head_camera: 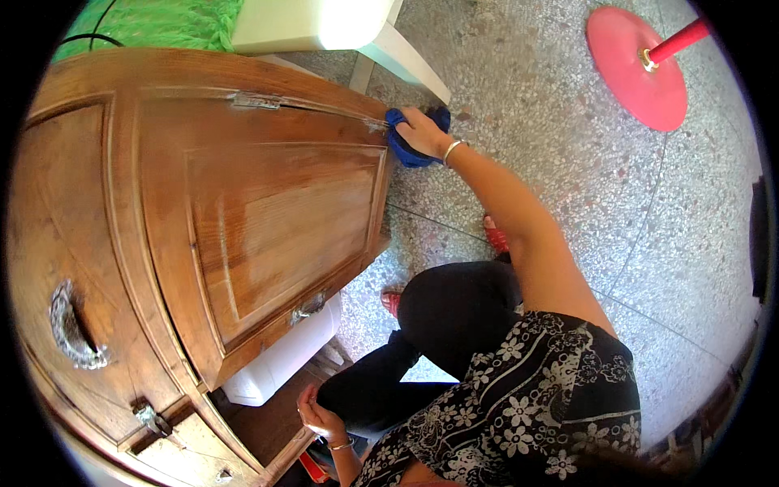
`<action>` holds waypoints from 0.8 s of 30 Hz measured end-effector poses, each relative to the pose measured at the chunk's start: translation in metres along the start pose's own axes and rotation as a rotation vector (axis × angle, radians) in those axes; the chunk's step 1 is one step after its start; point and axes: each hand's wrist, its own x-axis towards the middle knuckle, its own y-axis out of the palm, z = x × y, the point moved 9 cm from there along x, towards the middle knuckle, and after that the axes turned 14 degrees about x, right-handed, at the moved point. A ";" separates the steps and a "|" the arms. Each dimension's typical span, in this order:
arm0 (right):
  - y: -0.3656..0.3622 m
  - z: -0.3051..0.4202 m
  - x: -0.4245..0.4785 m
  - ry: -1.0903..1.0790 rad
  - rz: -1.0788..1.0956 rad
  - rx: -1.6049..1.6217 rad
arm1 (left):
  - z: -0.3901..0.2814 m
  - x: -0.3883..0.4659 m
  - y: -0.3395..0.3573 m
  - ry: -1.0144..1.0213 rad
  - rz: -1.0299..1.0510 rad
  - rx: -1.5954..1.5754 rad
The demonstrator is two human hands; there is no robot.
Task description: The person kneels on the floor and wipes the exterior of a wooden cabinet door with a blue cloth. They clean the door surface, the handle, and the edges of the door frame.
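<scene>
My right hand [423,132] grips a blue cloth [409,157] against the lower edge of a brown wooden cabinet, by the hinge side of its panelled door [298,225]. That door stands partly open and has an ornate metal handle [308,307]. My left hand [321,417] is near the cabinet's opening, beside my knee, its fingers loosely curled and holding nothing. Behind the door's free edge, a white container [286,359] shows in part. The metal hinge [255,100] is on the door's far side. The cloth's underside is hidden.
Above the cabinet's side stands a cream plastic chair [408,61], beside green netted fabric [164,27]. A red round stand base [636,73] is on the speckled floor [608,213]. A drawer with an ornate pull [70,329] is at the left. A metal latch [149,417] sits lower down.
</scene>
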 end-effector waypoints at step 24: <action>-0.014 -0.082 0.007 0.000 -0.293 -0.120 | 0.009 0.007 0.008 -0.051 0.157 0.156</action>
